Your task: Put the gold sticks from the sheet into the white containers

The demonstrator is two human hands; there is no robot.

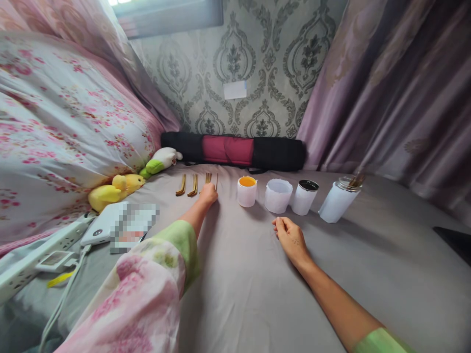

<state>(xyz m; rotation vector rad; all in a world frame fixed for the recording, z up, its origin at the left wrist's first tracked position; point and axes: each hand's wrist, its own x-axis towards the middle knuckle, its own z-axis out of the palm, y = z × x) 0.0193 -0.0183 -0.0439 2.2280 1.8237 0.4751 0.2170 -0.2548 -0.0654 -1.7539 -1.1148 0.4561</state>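
My left hand [208, 194] reaches forward, its fingers closed over the lower end of a bundle of thin brown sticks [208, 177]. A single stick [217, 180] shows just to its right; whether the fingers grip any stick is hidden. Two similar bundles, the outer left one [181, 185] and the middle one [193, 186], lie beside it, bent at the near end. My right hand [291, 239] rests closed, thumb against fingers, with nothing visible in it. Just beyond it stand a white-wrapped cup with orange inside [246, 194], a wide white cup [278, 197] and a dark-mouthed white can [304, 200].
A tilted-looking white-wrapped glass jar [338, 202] with brown sticks stands at the right. Left are plush toys [114, 191], a white power bank [105, 225], a blurred-out flat item [134, 228] and a power strip [47, 257]. A black-and-red long bag [228, 150] lies along the wall.
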